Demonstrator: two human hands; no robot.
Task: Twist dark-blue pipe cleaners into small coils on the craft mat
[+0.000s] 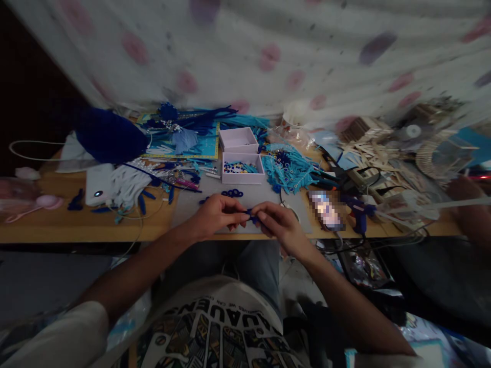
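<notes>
A small dark blue fuzzy piece, like bent pipe cleaner point(251, 215), is pinched between my two hands over the near edge of the grey work mat point(187, 207). My left hand point(220, 214) grips its left end with thumb and fingers. From the right, my right hand point(276, 220) closes on the other end; the fingers cover much of it. Just beyond them lie dark blue coiled pieces point(232, 193) on the mat. Farther back is a white box point(243, 177) of small beads, with a second white box or lid point(238, 139) behind it.
Light blue fuzzy pieces point(289, 171) are heaped right of the boxes. A lit phone point(326, 209) and a blue glue gun point(359, 210) lie at right, near wooden sticks point(366, 151). White fuzzy strips point(130, 184) and a dark blue bundle point(111, 135) are at left. Another person's arm point(470, 209) shows at right.
</notes>
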